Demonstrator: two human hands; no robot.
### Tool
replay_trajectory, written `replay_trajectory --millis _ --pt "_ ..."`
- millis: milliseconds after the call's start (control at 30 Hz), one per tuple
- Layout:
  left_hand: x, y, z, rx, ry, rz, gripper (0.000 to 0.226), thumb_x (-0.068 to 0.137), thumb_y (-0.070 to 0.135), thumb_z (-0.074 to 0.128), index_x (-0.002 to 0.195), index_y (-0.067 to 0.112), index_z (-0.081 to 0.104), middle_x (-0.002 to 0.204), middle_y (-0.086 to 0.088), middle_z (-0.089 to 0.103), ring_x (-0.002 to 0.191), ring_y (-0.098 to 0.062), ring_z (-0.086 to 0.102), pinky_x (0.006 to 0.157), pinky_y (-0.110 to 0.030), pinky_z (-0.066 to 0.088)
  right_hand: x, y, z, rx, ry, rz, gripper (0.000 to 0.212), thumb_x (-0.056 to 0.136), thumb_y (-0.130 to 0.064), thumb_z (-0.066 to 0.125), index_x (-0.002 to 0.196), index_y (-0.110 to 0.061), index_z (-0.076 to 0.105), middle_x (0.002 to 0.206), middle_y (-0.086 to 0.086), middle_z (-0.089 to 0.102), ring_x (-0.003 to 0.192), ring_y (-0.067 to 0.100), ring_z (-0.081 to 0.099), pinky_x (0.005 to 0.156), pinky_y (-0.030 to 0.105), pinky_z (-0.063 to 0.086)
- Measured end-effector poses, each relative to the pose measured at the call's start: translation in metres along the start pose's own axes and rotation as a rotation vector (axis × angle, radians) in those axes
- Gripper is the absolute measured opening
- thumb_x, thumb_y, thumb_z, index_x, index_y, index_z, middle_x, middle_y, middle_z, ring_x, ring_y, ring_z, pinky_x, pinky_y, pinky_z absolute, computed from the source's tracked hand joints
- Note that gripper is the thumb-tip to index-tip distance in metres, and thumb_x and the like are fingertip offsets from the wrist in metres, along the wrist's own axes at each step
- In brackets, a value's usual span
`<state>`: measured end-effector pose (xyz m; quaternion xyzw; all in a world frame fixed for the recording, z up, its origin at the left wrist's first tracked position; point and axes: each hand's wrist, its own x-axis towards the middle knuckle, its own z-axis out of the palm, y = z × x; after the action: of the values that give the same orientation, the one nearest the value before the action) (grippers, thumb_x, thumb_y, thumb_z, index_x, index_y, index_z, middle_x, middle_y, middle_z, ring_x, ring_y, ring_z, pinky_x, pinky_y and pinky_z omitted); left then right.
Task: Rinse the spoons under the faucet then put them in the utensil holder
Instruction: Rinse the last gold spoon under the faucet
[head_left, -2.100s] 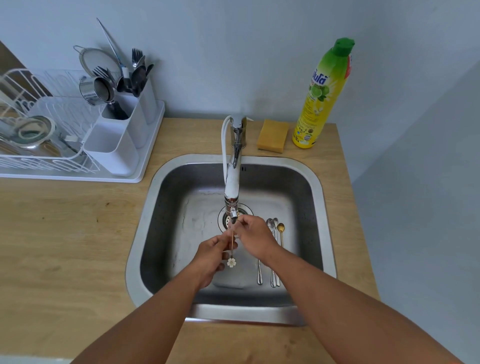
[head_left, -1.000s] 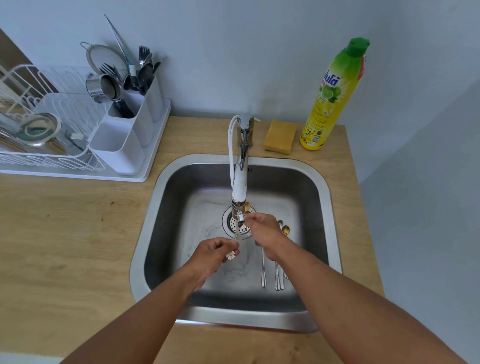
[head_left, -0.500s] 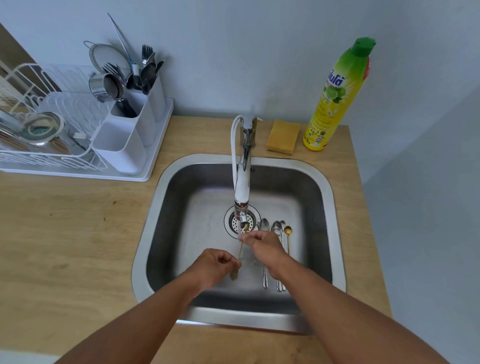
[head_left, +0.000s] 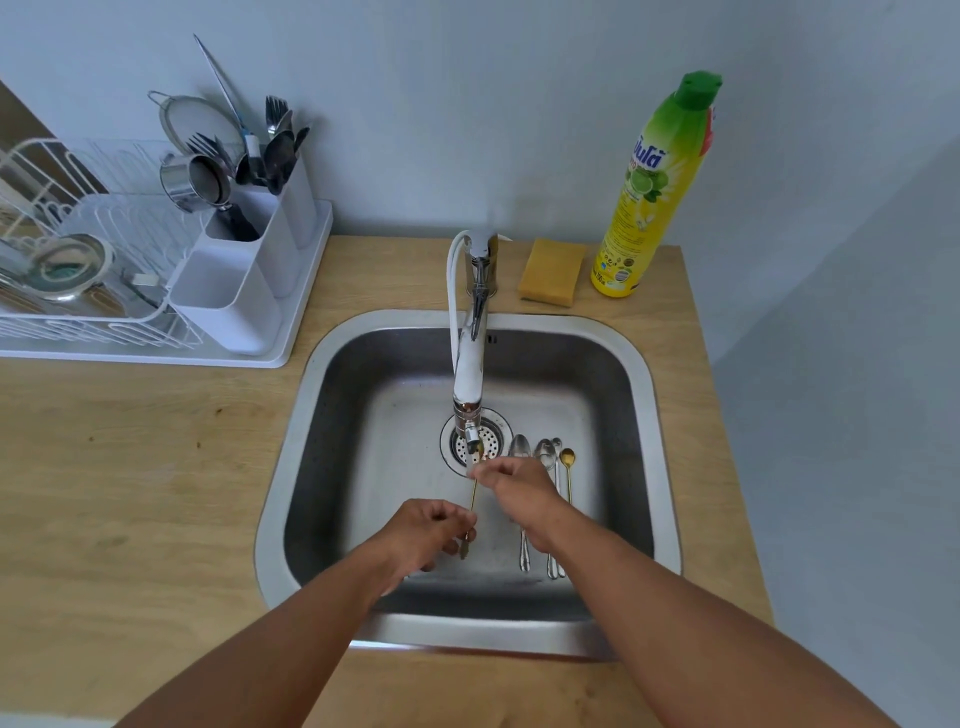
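A thin gold spoon (head_left: 473, 498) is held upright under the faucet (head_left: 470, 374) spout, above the drain. My left hand (head_left: 428, 530) pinches its lower handle end. My right hand (head_left: 511, 486) pinches its upper end, where the bowl is hidden by my fingers. Several more spoons (head_left: 545, 467) lie side by side on the sink (head_left: 644, 415) floor, right of the drain, one of them gold (head_left: 568, 460). The white utensil holder (head_left: 244, 270) stands at the back left with cutlery in its far compartments.
A white dish rack (head_left: 78, 291) with a strainer and metal cup sits left of the utensil holder. A yellow sponge (head_left: 551, 271) and a yellow-green dish soap bottle (head_left: 657, 187) stand behind the sink. Wooden counter (head_left: 130, 467) spreads to the left.
Both hands with the gold spoon have drawn slightly back from the spout toward me, uncovering the spoons on the sink floor. The spoon's flower-shaped end has dropped lower.
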<state>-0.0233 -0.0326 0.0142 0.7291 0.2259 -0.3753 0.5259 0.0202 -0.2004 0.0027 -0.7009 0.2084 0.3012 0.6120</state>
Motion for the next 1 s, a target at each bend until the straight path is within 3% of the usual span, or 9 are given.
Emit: replay_trajectory --millis 133,300,533,633,700,767,833,1000 --pt "0.0 -0.003 0.006 0.023 0.034 -0.006 0.021 0.092 0.038 0.076 0.093 0.018 0.079 0.083 0.006 0.079 0.074 -0.01 0.063 0.057 -0.023 0.042 -0.005 0.013 0.008 -0.048 0.043 -0.052 0.007 0.094 -0.028 0.072 0.09 -0.024 0.076 0.099 -0.011 0.076 0.1 0.009 0.068 0.084 0.023 0.049" --pt "0.0 -0.001 0.024 -0.01 0.047 -0.003 0.017 0.093 0.037 0.074 0.095 0.02 0.078 0.082 0.009 0.08 0.073 -0.009 0.062 0.058 -0.023 0.042 -0.008 0.005 0.006 -0.229 0.05 -0.135 0.014 0.095 -0.032 0.069 0.091 -0.02 0.077 0.094 -0.007 0.077 0.094 0.014 0.071 0.089 0.034 0.057" --pt "0.001 -0.005 0.035 0.098 -0.006 -0.012 0.014 0.094 0.037 0.075 0.093 0.023 0.079 0.084 0.011 0.081 0.068 -0.007 0.061 0.049 -0.018 0.043 -0.016 0.009 -0.012 -0.596 0.286 -0.125 0.019 0.096 -0.032 0.06 0.08 -0.025 0.07 0.084 -0.008 0.072 0.081 0.016 0.067 0.073 0.03 0.054" --pt "0.008 -0.009 0.028 0.136 0.035 -0.002 0.013 0.091 0.033 0.078 0.089 0.02 0.08 0.079 0.008 0.079 0.06 -0.007 0.059 0.041 -0.014 0.038 -0.016 0.013 -0.025 -0.718 0.421 -0.044 0.022 0.097 -0.028 0.055 0.086 -0.022 0.073 0.093 0.001 0.073 0.085 0.025 0.068 0.07 0.028 0.051" --pt "0.013 -0.012 0.02 0.167 0.053 0.004 0.009 0.089 0.027 0.081 0.085 0.019 0.081 0.073 0.01 0.078 0.062 -0.007 0.062 0.046 -0.014 0.044 -0.014 0.016 -0.035 -0.772 0.488 -0.006 0.021 0.098 -0.023 0.055 0.095 -0.018 0.076 0.099 0.009 0.073 0.089 0.03 0.07 0.071 0.028 0.052" --pt "0.018 -0.014 0.012 0.213 0.059 0.022 0.009 0.087 0.026 0.083 0.086 0.018 0.081 0.081 0.007 0.08 0.077 -0.009 0.07 0.068 -0.021 0.056 -0.013 0.017 -0.044 -0.82 0.518 0.037 0.016 0.097 -0.015 0.059 0.095 -0.01 0.073 0.096 0.012 0.072 0.086 0.031 0.071 0.07 0.03 0.057" --pt "0.021 -0.016 0.004 0.316 0.083 0.036 0.015 0.089 0.035 0.08 0.09 0.02 0.08 0.091 0.007 0.079 0.088 -0.01 0.071 0.086 -0.028 0.056 -0.012 0.017 -0.05 -0.873 0.534 0.067 0.011 0.094 -0.006 0.059 0.089 -0.008 0.069 0.089 0.012 0.069 0.082 0.03 0.071 0.071 0.035 0.062" --pt "0.02 -0.021 -0.013 0.485 0.174 0.044 0.019 0.091 0.045 0.072 0.096 0.027 0.074 0.105 0.004 0.073 0.097 -0.016 0.066 0.086 -0.029 0.052 -0.008 0.015 -0.057 -0.936 0.541 0.118 0.011 0.094 -0.002 0.06 0.101 -0.005 0.068 0.096 0.012 0.069 0.087 0.029 0.071 0.065 0.032 0.056"
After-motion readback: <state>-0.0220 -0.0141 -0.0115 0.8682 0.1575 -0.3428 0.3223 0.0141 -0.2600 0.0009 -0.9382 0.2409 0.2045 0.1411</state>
